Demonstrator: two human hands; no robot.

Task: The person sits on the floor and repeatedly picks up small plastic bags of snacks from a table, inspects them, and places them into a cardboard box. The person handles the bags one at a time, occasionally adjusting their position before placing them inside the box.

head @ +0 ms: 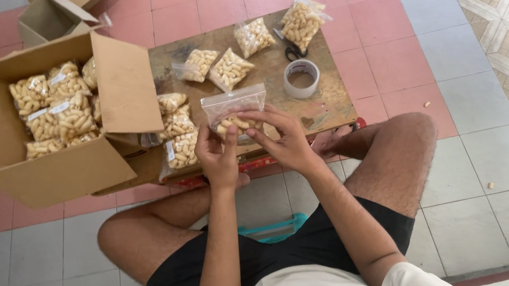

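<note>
Both my hands hold one clear plastic bag (234, 105) of pale puffed snacks, upright above the near edge of the low wooden board (327, 106). My left hand (216, 155) grips its lower left side. My right hand (284, 134) grips its lower right side, fingers curled over the snacks. The bag's top part is flat and holds nothing. Several filled snack bags (230, 68) lie on the board beyond it, and more filled bags (177, 136) are piled at the board's left.
An open cardboard box (54, 175) packed with snack bags stands at the left. A roll of tape (301, 79) and scissors (292, 52) lie on the board. A smaller open box (52, 19) sits far left. My bare legs flank the board on the tiled floor.
</note>
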